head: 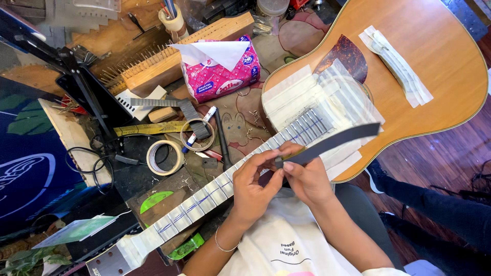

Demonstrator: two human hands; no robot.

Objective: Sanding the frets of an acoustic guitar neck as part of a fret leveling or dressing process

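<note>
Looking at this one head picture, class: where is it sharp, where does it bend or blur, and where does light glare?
Head view: even, soft light; the hands and dark strip are sharp. The guitar neck looks slightly curved by the wide lens, and corners stretch. Mild sheen on the guitar body; no harsh glare, shadows faint.

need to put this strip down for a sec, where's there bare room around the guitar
Bare wood on the guitar body, beyond the tape strips. The bench by the tape roll and tissue pack is crowded.

Both hands raised together at centre, left hand and right hand fingertips pinched, forearms angled inward
</note>
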